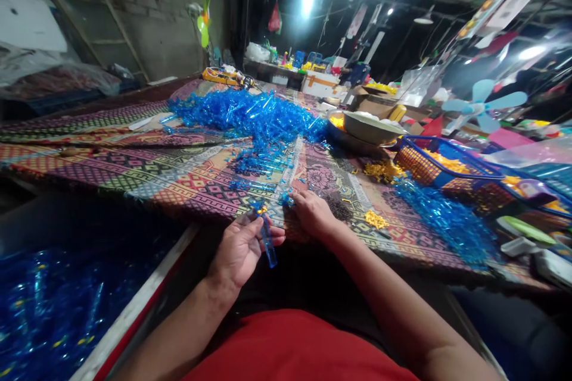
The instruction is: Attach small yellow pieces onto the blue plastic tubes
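Note:
My left hand (241, 245), near the table edge, grips a translucent blue plastic piece (269, 244) with a small yellow part at its top. To the right, my right hand (311, 212) reaches down to the patterned cloth, its fingertips at a small blue piece (286, 197); whether they hold it is hidden. Beyond both hands lies a big heap of blue pieces (250, 113), with loose ones trailing toward me. Right of my right hand are a pile of small dark parts (338, 207) and a small pile of yellow parts (376, 219).
Blue baskets (440, 168) with yellow parts stand at the right, behind another blue pile (447, 220). A metal bowl (373, 128) and a light-blue fan (485, 106) are farther back. A container of blue pieces (49, 303) sits low at the left.

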{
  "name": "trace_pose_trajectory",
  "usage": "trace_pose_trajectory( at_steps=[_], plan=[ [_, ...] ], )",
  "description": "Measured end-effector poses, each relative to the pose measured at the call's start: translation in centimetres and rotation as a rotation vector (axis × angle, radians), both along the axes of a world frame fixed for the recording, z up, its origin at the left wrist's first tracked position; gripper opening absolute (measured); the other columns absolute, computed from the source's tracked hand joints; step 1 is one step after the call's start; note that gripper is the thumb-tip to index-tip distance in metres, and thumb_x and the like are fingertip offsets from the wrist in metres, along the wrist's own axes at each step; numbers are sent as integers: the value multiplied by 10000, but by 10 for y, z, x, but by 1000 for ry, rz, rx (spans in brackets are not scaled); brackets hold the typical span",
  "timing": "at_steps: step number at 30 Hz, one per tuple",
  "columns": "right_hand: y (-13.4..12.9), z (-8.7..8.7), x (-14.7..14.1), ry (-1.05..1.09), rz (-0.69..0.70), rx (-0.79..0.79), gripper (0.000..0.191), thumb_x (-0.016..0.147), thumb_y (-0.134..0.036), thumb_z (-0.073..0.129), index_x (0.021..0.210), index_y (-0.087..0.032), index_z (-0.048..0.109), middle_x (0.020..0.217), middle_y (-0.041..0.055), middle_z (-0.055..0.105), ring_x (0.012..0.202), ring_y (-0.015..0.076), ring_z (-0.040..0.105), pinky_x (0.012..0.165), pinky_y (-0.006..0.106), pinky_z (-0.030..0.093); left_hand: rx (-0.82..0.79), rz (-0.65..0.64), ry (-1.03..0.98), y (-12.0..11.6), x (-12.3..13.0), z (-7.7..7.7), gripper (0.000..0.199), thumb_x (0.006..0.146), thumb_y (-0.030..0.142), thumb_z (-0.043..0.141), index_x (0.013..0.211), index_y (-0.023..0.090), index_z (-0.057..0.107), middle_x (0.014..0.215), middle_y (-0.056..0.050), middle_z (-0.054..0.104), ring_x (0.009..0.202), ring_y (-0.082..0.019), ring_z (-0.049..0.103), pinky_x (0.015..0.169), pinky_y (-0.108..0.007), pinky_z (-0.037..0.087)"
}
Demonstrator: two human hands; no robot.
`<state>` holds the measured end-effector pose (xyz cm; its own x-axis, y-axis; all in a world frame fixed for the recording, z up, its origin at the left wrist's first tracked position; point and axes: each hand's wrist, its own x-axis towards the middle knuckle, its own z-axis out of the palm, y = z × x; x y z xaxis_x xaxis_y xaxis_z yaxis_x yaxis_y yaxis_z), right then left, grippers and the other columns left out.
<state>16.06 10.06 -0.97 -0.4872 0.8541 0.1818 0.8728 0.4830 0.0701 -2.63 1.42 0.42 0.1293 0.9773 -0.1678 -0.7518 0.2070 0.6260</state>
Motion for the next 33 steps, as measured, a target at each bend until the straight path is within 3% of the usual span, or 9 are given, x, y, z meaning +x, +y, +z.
trace_pose_trajectory(
  at_steps=[3,6,10,14,18,27,33],
  plan=[
    [4,0,2,132,-16,-4,349,842,-195,482,1181,-135,539,1049,144,619,961,243,558,807,332,443,3,31,10,0,-1,1,68,727,110,621,779,129,582,679,0,627,635,-193,665,647,-391,555],
    [-1,6,5,518,-2,-78,296,814,-197,523,1094,-124,584,985,135,635,924,231,573,801,356,454,10,52,68,1,3,4,83,717,142,645,769,134,580,678,6,619,616,-177,653,626,-373,555],
    [-28,20,4,1265,112,-511,320,794,-293,602,1089,-173,578,921,66,652,750,154,606,645,278,492,94,70,187,2,17,16,180,710,164,668,884,149,626,799,-11,647,647,-131,632,606,-278,544],
    [-55,29,-1,1605,152,-835,316,778,-289,642,1079,-208,594,916,47,661,706,142,617,606,273,502,198,14,300,-1,32,27,241,737,190,652,976,160,651,870,-32,666,702,-122,624,618,-225,527],
    [-65,32,-2,1681,147,-841,327,753,-286,673,1065,-206,617,957,58,667,746,156,626,647,287,507,244,0,355,-4,39,29,276,762,206,629,1037,181,647,920,-29,674,745,-132,629,674,-242,532],
    [-71,32,0,1701,60,-713,296,729,-281,697,1011,-217,635,934,37,666,692,127,592,577,233,473,291,-6,419,-8,46,25,322,773,233,623,1092,186,632,921,-21,679,730,-122,619,696,-238,521],
    [-74,33,-1,1609,58,-689,275,754,-305,668,1014,-217,649,881,27,662,651,110,558,553,216,454,395,40,600,-6,45,22,280,798,222,583,1069,188,643,954,-27,662,894,-171,601,816,-273,479]
  ],
)
